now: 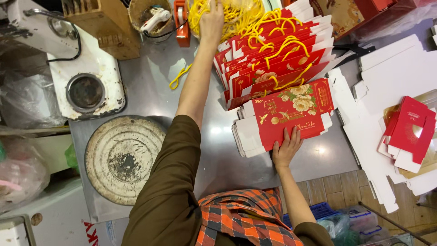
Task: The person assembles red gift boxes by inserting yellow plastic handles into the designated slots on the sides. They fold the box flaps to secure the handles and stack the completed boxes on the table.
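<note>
Your left hand is stretched far forward, arm nearly straight, sleeve pushed up past the elbow, with the fingers closed in the heap of yellow cord handles at the far edge of the bench. Your right hand lies palm down, fingers spread flat, on the near edge of the top flat red gift box, which rests on a small stack of the same folded boxes; it presses on the box and grips nothing. Your two hands are well apart, the left far out and the right close to your body.

The box under your right hand is red with a flower print and white flaps, lying slightly tilted. Just beyond it is a fanned row of red boxes with handles, overlapping one another, each carrying a yellow cord loop. One loose yellow cord lies alone on the steel bench to the left of your forearm.

To the right lie white die-cut cardboard blanks, with a partly folded red box on top. At the left sit a round worn metal disc, a wooden block and a red tape dispenser.
</note>
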